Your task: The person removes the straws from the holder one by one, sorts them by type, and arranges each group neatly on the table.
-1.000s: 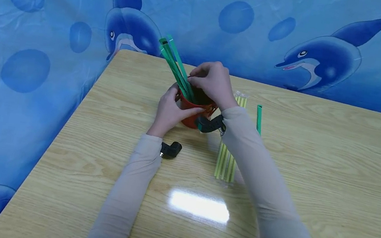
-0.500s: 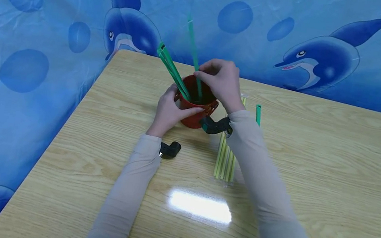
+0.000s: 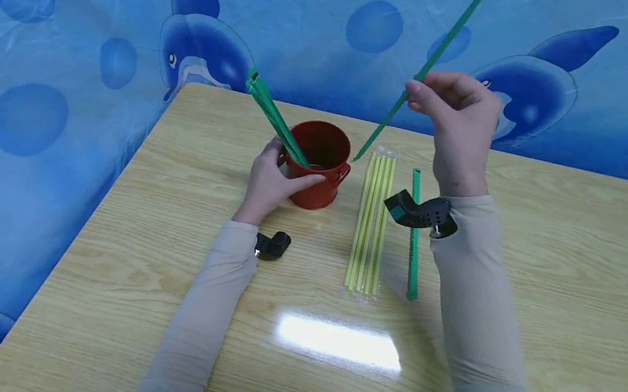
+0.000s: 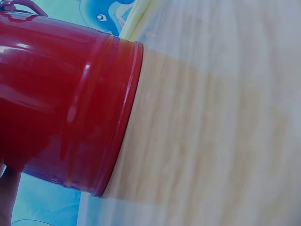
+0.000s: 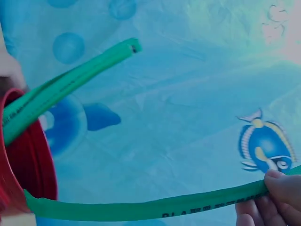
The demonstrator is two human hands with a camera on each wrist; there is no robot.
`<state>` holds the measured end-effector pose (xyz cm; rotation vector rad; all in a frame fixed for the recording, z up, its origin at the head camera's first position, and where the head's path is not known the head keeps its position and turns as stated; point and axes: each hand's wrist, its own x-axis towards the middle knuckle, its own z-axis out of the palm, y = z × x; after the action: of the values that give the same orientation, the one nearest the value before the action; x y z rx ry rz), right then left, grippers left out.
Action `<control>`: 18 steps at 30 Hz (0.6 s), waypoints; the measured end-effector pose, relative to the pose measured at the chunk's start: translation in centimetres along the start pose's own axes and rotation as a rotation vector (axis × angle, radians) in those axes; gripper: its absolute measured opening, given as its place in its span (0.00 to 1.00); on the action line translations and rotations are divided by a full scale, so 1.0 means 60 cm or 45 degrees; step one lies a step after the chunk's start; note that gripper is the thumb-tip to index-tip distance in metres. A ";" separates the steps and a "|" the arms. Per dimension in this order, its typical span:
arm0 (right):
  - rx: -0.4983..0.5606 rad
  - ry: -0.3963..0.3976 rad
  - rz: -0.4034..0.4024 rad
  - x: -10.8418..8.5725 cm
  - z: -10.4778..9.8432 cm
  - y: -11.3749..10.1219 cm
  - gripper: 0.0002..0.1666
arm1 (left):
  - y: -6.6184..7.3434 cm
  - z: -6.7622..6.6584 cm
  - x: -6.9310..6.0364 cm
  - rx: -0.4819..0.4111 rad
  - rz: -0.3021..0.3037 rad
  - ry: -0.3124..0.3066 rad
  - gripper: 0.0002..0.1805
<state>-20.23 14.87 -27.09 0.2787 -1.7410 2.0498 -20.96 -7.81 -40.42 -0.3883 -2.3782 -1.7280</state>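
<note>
A small red bucket [image 3: 315, 189] stands upright on the table, and my left hand [image 3: 269, 183] grips its left side with the thumb along the front near the rim. In the left wrist view the bucket [image 4: 61, 103] fills the left part. Several green wrapped straws [image 3: 277, 117] lean out of it to the left. Up and to the right, my right hand [image 3: 463, 120] pinches one green wrapped straw [image 3: 451, 38] near its middle, its lower end just right of the bucket. Printed letters beginning PLA show on this straw's wrapper [image 5: 141, 212] in the right wrist view.
Right of the bucket lies a clear packet of yellow straws [image 3: 370, 224]. Beside it, partly behind the right wrist camera [image 3: 420, 212], lies another green wrapped straw [image 3: 412, 270]. A blue dolphin-print sheet [image 3: 311, 41] hangs behind the wooden table [image 3: 293, 387].
My right hand has drawn one green wrapped straw up out of the bucket and moved right with it. My left hand has kept its hold on the bucket.
</note>
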 end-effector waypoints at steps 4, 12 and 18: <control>0.010 0.019 -0.028 -0.010 -0.027 -0.012 0.04 | -0.002 0.000 0.001 0.004 -0.005 0.002 0.41; -0.026 0.050 0.074 -0.041 -0.097 -0.001 0.09 | 0.001 0.002 0.002 0.012 0.011 0.001 0.41; -0.099 0.047 0.227 -0.062 -0.146 0.011 0.09 | 0.000 0.004 0.004 0.003 0.016 -0.001 0.42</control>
<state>-16.15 22.62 -30.93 0.0631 -1.8766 2.0882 -21.18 -7.54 -40.42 -0.4032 -2.3727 -1.7201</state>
